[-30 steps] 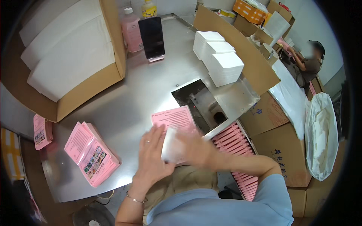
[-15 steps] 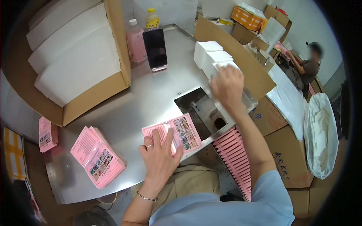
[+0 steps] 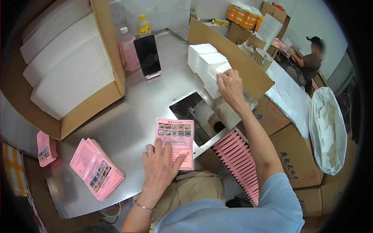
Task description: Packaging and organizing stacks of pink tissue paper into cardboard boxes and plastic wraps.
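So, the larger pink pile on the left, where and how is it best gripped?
Take the pink pile around the middle of its two long sides, probably from above with the left hand. It lies flat, and its layers look uneven at the far end, so pinching them together may prevent sliding.

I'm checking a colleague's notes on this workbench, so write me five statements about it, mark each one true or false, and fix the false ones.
1. The left hand rests on a pink printed wrapper. True.
2. The right hand is touching the pink bottle. False: it is at the folded white tissues.
3. The black phone is propped on a small stand. True.
4. The open cardboard box at the left holds pink wrappers. False: it holds white paper stacks.
5. A bracelet circles the left wrist. True.
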### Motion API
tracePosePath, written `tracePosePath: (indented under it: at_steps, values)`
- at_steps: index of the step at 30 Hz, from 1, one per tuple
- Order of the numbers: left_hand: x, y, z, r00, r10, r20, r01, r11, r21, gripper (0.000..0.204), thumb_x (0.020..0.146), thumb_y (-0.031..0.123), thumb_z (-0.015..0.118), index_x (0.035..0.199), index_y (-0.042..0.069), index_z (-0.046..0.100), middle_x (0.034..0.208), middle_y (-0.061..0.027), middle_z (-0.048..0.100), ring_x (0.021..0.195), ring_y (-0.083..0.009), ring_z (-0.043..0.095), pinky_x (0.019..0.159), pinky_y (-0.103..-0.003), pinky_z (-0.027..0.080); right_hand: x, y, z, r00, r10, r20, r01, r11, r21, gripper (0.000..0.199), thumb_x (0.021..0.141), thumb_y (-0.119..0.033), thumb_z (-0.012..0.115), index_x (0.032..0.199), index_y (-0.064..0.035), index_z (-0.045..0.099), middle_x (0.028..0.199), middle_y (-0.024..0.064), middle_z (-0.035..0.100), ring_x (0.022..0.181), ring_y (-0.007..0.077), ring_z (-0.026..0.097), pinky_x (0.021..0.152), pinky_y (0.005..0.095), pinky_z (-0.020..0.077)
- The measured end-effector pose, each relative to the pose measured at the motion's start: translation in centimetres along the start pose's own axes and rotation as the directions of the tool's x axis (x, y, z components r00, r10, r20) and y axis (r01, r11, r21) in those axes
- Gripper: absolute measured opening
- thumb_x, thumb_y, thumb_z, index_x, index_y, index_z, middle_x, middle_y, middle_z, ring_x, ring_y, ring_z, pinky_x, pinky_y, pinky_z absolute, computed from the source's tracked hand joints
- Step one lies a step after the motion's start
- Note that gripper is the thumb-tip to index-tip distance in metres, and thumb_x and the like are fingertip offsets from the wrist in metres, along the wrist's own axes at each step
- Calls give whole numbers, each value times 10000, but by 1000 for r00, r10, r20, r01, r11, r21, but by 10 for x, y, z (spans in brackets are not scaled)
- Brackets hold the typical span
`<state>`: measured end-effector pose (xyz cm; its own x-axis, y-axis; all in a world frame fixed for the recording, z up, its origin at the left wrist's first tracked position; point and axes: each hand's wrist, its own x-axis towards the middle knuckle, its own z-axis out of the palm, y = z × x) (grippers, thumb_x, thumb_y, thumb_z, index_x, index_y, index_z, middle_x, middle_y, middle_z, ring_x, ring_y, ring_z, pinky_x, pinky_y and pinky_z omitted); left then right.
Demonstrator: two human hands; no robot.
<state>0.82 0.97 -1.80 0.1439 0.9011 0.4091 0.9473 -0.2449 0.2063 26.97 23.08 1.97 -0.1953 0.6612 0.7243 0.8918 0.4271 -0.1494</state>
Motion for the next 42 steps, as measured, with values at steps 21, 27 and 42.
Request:
tracePosePath:
  at_steps: [21,27,42]
  values:
    - [1,1,-14,992,-93,86,111,965,-238,750,815,135,699,1502,111,400,1013,-206,530,897,-349,536,823,-430,446,-104,-144,49,878,-390,276,310,904,294,270,850,-124,578,1072,20,626,982,224,624,999,394,595,1078,724,223]
    - [-40,-26,-36,991,12,134,68,815,-575,326,798,-39,628,1106,69,642,952,-138,639,924,-317,601,817,-414,490,-85,-67,26,635,-33,772,-144,976,161,211,840,-115,584,970,17,684,909,254,687,853,436,679,739,503,548]
    - [-100,-150,-102,843,-536,34,526,836,157,135,867,28,625,988,42,566,944,-107,592,1001,-330,533,994,-480,356,-44,-24,-12,992,-55,-109,24,963,-267,332,764,-299,737,1002,-84,651,1032,106,607,1027,312,557,900,501,399]
